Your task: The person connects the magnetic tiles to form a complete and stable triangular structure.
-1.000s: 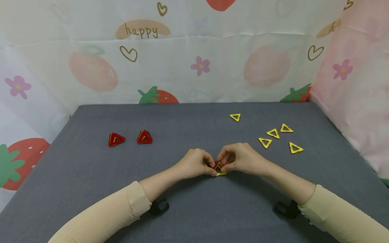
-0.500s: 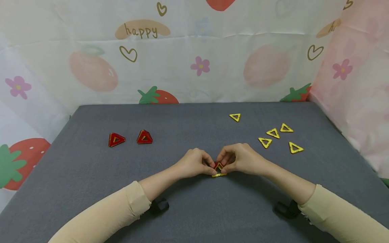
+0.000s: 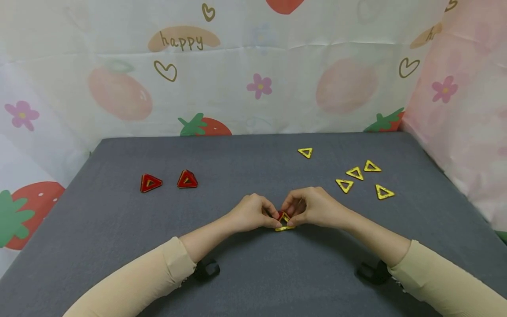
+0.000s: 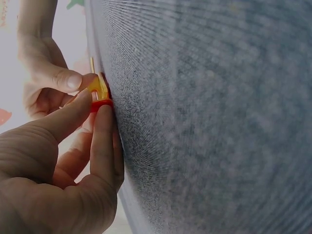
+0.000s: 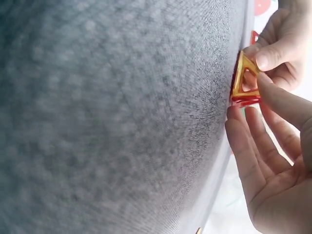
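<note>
In the head view, my left hand (image 3: 251,214) and right hand (image 3: 314,208) meet at mid-table. Between them they pinch a small pyramid-like piece made of triangular frame tiles. Its red tile (image 4: 101,104) shows between the left thumb and fingers. The yellow tile (image 5: 239,78) faces the right wrist view, with the right thumb on its edge. The piece stands low at the cloth, partly hidden by fingertips. To the left lie two red triangular pieces, one red piece (image 3: 151,183) flatter looking and another red piece (image 3: 187,179) raised like a pyramid.
Several yellow triangle tiles lie flat at the right, including one yellow tile (image 3: 384,192) nearest the right edge. A lone yellow tile (image 3: 305,152) lies near the back. Grey cloth (image 3: 245,277) covers the table, and a printed curtain (image 3: 253,105) stands behind it.
Both hands keep their grip and have barely moved. The yellow lower edge of the piece has shifted slightly between the thumbs. The whole head view has moved a little.
</note>
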{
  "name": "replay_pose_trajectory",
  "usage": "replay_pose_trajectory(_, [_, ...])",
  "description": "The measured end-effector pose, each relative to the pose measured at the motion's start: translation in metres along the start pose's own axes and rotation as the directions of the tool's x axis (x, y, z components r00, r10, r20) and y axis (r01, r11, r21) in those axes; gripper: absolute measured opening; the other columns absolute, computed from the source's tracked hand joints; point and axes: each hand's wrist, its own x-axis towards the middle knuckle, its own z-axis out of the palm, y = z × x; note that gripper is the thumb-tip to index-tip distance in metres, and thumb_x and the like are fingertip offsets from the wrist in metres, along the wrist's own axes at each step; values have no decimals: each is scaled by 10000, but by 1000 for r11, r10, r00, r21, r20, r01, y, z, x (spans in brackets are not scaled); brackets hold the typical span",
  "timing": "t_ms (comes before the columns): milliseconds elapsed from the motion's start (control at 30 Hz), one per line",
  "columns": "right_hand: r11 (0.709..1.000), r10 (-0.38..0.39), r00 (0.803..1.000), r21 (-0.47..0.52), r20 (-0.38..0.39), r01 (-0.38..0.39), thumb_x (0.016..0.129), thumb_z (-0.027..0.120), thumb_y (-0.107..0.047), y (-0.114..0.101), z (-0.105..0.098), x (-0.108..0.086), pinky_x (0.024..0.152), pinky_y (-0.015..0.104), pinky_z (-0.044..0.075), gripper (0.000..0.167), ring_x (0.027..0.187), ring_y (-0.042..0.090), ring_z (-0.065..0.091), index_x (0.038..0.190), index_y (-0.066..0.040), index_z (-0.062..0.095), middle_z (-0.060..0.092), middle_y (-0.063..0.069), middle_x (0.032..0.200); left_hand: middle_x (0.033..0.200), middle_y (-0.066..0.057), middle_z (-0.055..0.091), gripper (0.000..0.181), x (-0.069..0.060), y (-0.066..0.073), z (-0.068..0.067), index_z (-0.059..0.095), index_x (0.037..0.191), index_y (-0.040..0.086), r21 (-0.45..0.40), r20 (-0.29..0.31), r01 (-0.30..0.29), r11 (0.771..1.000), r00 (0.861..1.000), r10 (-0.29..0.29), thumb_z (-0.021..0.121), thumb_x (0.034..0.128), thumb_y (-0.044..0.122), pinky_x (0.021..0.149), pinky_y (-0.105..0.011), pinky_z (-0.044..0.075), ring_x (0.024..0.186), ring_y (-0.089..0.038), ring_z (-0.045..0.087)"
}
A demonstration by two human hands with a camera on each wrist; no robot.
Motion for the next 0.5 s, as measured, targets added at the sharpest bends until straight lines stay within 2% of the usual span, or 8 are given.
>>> replay_pose_trajectory(167, [1000, 16, 1000, -20, -18, -17, 778, 841, -200, 1, -8, -5, 692, 249, 573, 292, 838, 75, 726, 1039, -194, 710, 719, 11, 1031, 830, -48, 773, 124, -1, 0, 0, 778, 881, 91, -8, 3, -1, 1000, 1000, 1, 810, 816, 192, 589, -188, 482, 640, -22, 618])
replay_pose_trajectory(333, [995, 46, 994, -82, -101, -55, 785, 838, -218, 6, -24, -11, 708, 274, 564, 319, 864, 97, 718, 1074, -171, 712, 718, 54, 1072, 828, -26, 769, 127, -1, 1, 0, 782, 880, 108, 4, -4, 9, 1000, 1000, -9, 813, 814, 212, 572, -196, 460, 628, -30, 586])
replay_pose_trajectory(500, [992, 84, 981, -78, -174, -98, 797, 830, -241, 17, -45, -21, 736, 298, 555, 335, 899, 129, 703, 1094, -145, 707, 730, 72, 1084, 814, -23, 768, 118, -2, 1, -1, 784, 883, 119, 6, -6, 18, 1000, 1000, -18, 810, 817, 213, 567, -194, 445, 618, -34, 574])
